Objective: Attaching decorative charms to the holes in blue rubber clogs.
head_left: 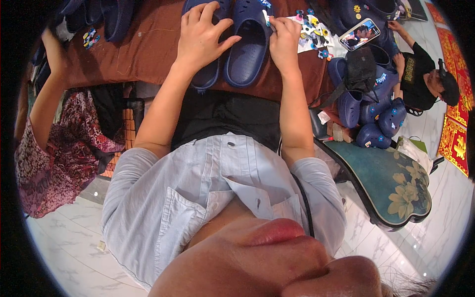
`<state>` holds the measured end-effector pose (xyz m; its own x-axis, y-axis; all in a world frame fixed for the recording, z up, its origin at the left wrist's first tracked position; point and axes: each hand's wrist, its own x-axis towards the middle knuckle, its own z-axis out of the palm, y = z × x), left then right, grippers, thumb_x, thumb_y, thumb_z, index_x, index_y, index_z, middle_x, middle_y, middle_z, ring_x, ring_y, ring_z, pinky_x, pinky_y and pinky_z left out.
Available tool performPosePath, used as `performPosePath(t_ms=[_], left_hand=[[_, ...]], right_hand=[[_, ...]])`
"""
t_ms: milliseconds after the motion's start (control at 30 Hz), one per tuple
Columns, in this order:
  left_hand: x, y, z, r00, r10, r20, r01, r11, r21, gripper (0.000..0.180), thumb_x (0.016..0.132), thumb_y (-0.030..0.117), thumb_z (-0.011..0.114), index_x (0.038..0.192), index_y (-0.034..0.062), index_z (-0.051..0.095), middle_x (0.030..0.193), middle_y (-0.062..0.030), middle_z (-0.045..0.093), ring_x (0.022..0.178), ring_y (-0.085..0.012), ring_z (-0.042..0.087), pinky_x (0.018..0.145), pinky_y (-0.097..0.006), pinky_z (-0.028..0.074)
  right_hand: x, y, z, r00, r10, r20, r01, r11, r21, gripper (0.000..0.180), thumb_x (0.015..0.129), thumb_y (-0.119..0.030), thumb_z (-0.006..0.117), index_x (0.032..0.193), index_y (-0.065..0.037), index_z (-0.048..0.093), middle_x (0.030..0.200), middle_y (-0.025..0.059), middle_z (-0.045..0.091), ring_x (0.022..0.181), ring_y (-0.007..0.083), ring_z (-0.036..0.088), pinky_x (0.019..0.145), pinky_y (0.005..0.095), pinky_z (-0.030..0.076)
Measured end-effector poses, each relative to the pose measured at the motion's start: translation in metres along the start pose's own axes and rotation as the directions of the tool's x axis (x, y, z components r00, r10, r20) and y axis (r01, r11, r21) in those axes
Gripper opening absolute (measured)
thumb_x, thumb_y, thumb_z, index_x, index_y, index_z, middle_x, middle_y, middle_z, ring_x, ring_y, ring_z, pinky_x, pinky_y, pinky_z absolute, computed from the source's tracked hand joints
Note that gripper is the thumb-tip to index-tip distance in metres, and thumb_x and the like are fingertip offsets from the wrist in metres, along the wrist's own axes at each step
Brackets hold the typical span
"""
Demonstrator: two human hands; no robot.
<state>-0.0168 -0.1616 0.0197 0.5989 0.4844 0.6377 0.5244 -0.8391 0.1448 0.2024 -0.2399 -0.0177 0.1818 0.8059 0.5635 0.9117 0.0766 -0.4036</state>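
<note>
Navy clogs (242, 74) on brown-draped surface (133, 57), long axes and toes pointing away from body, heels by near edge; left hand (199, 43) wide-fingered over one, right hand (285, 45) pinching small white piece (266, 19); charms (324, 54) crowding right, surface stretching left

Cloth (118, 59) lies before the wearer. On it, side by side: left clog (207, 78), right clog (246, 62). Left hand (203, 37) over left clog; right hand (284, 42) at right clog's right edge. Right of that hand: charms (316, 29) on paper (303, 46), then phone (360, 34). Farther right: clog pile (391, 119), pouch (360, 69) at its left; seat (366, 171) nearer the wearer. Far left on cloth: more clogs (117, 22), charm cluster (91, 38) beside them.
</note>
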Motion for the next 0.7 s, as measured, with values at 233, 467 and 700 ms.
performPosePath(t_ms=[233, 467, 700], left_hand=[[0.000, -0.001, -0.001, 1.000, -0.004, 0.018, 0.004, 1.000, -0.002, 0.036, 0.076, 0.045, 0.078, 0.099, 0.0176, 0.073, 0.126, -0.0102, 0.055, 0.118, -0.0324, 0.049, 0.095, -0.046, 0.040], [-0.001, -0.003, 0.001, 1.000, 0.000, 0.000, 0.000, 1.000, -0.017, 0.037, 0.076, 0.046, 0.078, 0.099, 0.0179, 0.073, 0.126, -0.0101, 0.055, 0.119, -0.0325, 0.050, 0.096, -0.046, 0.040], [-0.002, -0.003, 0.002, 1.000, 0.000, -0.026, -0.001, 1.000, -0.005, 0.038, 0.075, 0.046, 0.078, 0.100, 0.0185, 0.073, 0.127, -0.0105, 0.056, 0.119, -0.0325, 0.050, 0.097, -0.046, 0.040]], right_hand=[[0.010, -0.014, -0.008, 0.993, -0.057, 0.105, 0.078, 0.974, -0.211, 0.028, 0.078, 0.002, 0.062, 0.104, 0.000, 0.071, 0.103, 0.0097, 0.064, 0.107, 0.0307, 0.053, 0.091, 0.0428, 0.043], [0.014, -0.009, -0.008, 0.989, -0.101, 0.107, 0.122, 0.971, -0.205, 0.026, 0.079, 0.002, 0.061, 0.102, 0.000, 0.071, 0.097, 0.0105, 0.064, 0.103, 0.0308, 0.055, 0.087, 0.0420, 0.045], [-0.002, -0.001, -0.010, 0.999, 0.038, 0.035, -0.039, 0.999, 0.017, 0.028, 0.083, -0.002, 0.067, 0.110, -0.002, 0.071, 0.096, 0.0126, 0.065, 0.099, 0.0326, 0.055, 0.091, 0.0413, 0.045]])
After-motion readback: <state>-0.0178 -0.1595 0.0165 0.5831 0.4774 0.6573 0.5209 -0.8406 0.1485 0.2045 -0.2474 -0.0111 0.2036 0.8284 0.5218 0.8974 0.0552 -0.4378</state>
